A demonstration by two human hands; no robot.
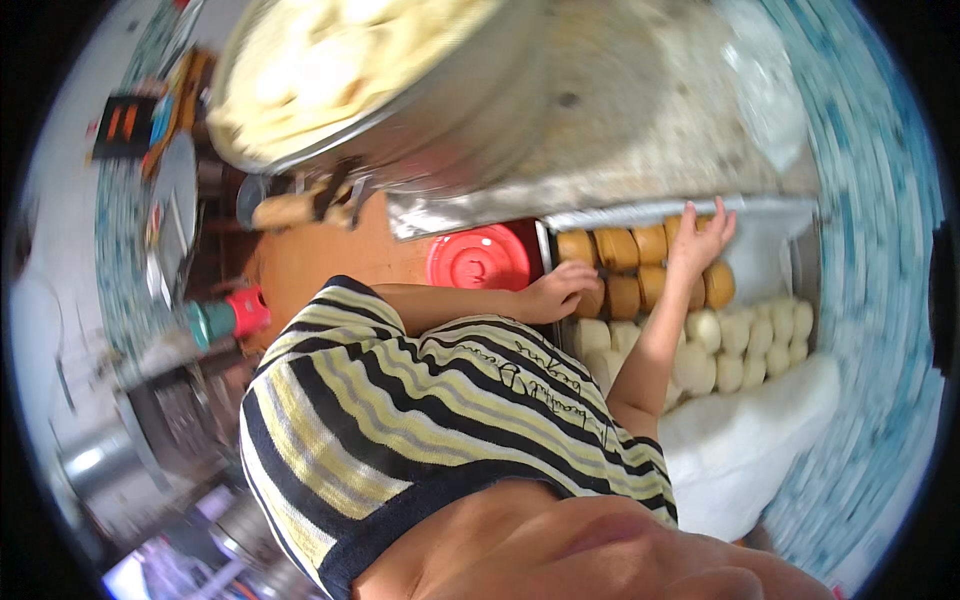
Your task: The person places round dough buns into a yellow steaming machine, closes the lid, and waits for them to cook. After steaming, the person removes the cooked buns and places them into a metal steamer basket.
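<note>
My left hand [559, 292] reaches in at the left end of a metal tray [806, 255], its bent fingers over an end piece of the brown steamed buns [622, 295]. Whether it grips that bun is unclear. My right hand [699, 244] is spread over the right end of the far brown row, fingertips by the tray's far wall. Two rows of brown buns lie side by side. Nearer my body sit several rows of white steamed buns [705, 330], partly hidden by my right forearm.
A big metal pot [480, 127] filled with pale dough-like food looms at the upper left, beside a stained worktop [637, 112] with a plastic bag [765, 97]. A red lid [478, 259] is left of the tray. White cloth [757, 435] lies near the blue tiled wall [862, 247].
</note>
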